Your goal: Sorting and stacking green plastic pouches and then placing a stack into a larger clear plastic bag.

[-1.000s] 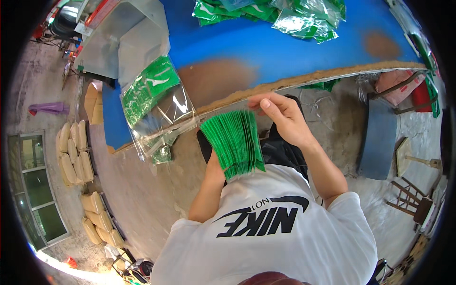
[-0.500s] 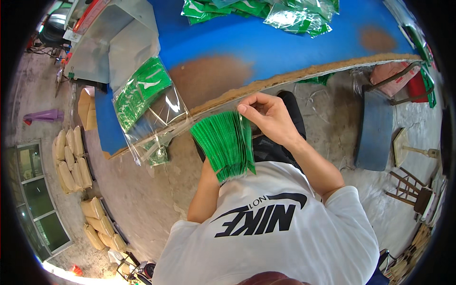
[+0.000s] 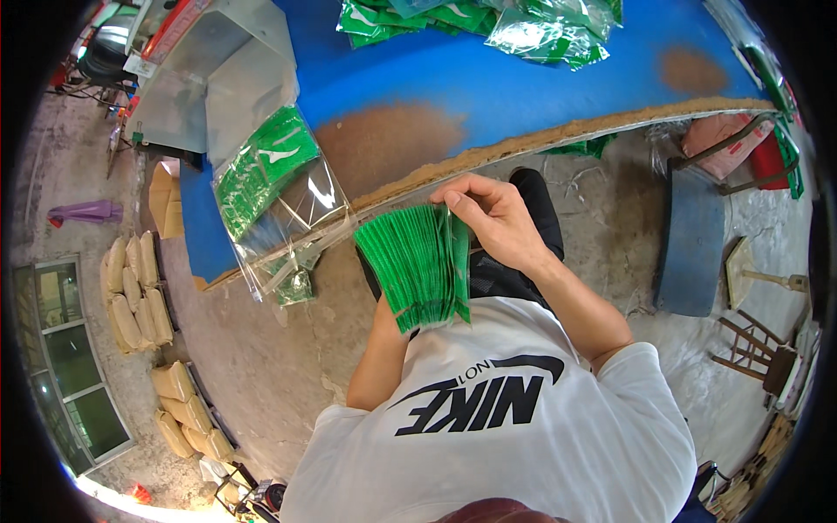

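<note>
A thick, fanned stack of thin green plastic packets (image 3: 407, 266) stands above my lap, with clear edges along its bottom. My left forearm (image 3: 380, 359) runs up behind the stack; the stack rests in that hand, whose fingers are hidden. At the upper right corner of the stack, my right hand (image 3: 497, 218) is closed, thumb and index finger pinching the top edge of the rightmost packet (image 3: 459, 266). That packet stands slightly apart from the others. Left of the stack, a clear bag with green print (image 3: 270, 166) hangs partly over the table edge.
The blue table (image 3: 392, 70) has a worn brown front edge ahead of me. More green packets (image 3: 549, 30) lie at its far side. A translucent bin (image 3: 248, 78) stands at the left. A blue bench (image 3: 689, 240) and a wooden stool (image 3: 758, 353) are at the right; wrapped bundles (image 3: 135, 292) lie left.
My right thumb and index finger have shifted slightly at the top edge of the packets. The stack sits marginally further right in the view; both hands stay near the same places.
</note>
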Tool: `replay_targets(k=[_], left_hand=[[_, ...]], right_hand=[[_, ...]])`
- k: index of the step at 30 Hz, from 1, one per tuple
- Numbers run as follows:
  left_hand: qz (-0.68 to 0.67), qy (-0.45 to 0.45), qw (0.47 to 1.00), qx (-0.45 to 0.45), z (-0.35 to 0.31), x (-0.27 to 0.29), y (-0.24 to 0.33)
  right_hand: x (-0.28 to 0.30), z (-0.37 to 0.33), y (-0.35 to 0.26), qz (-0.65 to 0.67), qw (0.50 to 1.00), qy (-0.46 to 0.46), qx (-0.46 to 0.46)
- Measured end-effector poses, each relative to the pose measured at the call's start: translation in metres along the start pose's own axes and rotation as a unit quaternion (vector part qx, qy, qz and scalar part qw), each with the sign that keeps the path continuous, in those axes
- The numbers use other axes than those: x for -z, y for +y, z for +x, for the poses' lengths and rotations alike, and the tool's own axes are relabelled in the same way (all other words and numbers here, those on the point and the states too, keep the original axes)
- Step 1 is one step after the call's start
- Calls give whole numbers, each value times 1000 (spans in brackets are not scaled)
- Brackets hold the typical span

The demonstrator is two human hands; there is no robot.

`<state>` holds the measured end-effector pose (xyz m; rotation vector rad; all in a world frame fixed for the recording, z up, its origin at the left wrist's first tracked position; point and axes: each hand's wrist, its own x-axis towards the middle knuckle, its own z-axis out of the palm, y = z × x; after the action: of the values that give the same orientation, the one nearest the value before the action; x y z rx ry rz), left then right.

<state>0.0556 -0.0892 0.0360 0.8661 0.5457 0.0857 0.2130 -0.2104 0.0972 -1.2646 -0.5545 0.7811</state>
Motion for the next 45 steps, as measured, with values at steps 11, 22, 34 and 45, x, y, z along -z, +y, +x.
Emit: replay_targets(k=[11, 22, 34, 45], left_hand=[[4, 43, 999, -13, 9, 2, -9], [-53, 35, 998, 6, 10, 0, -10], [-28, 40, 997, 57, 6, -10, 0], [-153, 1, 986, 64, 7, -18, 10]], right_hand=[[3, 1, 9, 35, 999, -1, 16], [5, 3, 21, 22, 999, 20, 41], [3, 4, 8, -45, 997, -23, 54], [0, 8, 13, -14, 996, -5, 91]])
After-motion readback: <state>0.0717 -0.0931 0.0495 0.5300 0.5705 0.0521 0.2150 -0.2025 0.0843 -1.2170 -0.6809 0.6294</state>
